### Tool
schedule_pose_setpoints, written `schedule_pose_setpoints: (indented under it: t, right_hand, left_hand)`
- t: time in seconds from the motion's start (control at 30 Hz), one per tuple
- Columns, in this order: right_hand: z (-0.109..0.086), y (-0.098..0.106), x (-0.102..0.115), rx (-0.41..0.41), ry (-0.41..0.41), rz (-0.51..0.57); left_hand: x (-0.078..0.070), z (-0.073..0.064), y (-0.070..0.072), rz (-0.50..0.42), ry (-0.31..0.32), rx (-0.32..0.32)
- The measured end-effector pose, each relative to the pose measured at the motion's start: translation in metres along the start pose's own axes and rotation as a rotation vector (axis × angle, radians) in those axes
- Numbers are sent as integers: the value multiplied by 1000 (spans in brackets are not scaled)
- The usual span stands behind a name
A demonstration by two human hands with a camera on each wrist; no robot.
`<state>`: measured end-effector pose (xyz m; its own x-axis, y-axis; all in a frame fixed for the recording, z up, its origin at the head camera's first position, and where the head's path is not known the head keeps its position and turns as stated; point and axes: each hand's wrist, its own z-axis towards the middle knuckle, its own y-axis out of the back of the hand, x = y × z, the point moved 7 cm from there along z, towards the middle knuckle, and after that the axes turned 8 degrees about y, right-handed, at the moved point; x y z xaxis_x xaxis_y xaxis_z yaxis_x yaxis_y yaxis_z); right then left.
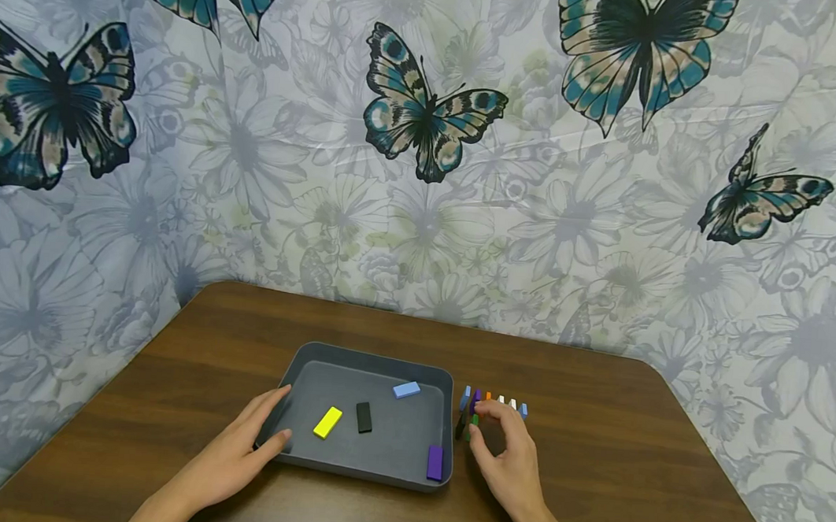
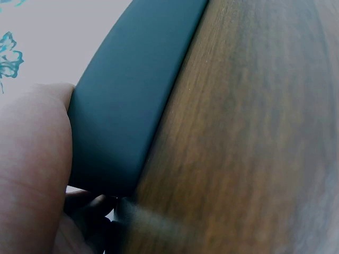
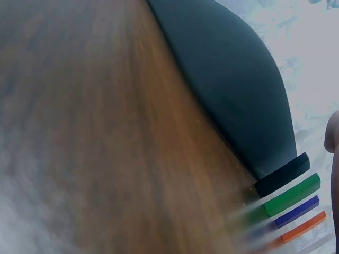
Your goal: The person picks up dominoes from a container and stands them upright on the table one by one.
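Green rectangular block [image 3: 292, 194] is standing beside the right hand [image 1: 512, 459], whose parted fingers seem empty, just outside the grey rectangular tray [image 1: 387, 452]; the loosely spread left hand [image 1: 238, 449] is touching its rim. Pinching squarely should be sparing the purple rectangular block [image 3: 297, 210] beyond.

- Brown wood-grain table [image 1: 614, 453] spans the lower frame
- Grey tray [image 1: 322, 465] sits lower centre
- Small coloured blocks [image 1: 488, 396] stand just right of it
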<state>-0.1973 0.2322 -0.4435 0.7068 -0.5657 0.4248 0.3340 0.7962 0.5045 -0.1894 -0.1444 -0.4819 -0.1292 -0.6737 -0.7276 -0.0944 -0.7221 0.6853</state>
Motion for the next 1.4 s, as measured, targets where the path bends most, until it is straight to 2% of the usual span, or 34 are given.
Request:
schedule_pose_setpoints:
  t: [0.13,0.27,0.63,0.87,1.17,1.4]
  right_hand:
    - [3,1,5,-50,75,0]
    - [8,2,12,-66,126,-19]
    - [22,-8,33,-19,182,10]
    - [28,-23,38,71,107,32]
    - [37,-38,50,176,55,53]
    - [39,-47,50,261,-44,68]
  left_hand:
    - [1,-1,0,5,-1,1]
    - [1,0,0,-1,5,5]
    - [-1,0,0,7,4,-14]
    - [0,0,1,1,1,-4]
    - [2,-3,1,2,7,7]
    - [-1,0,-2,2,-7,5]
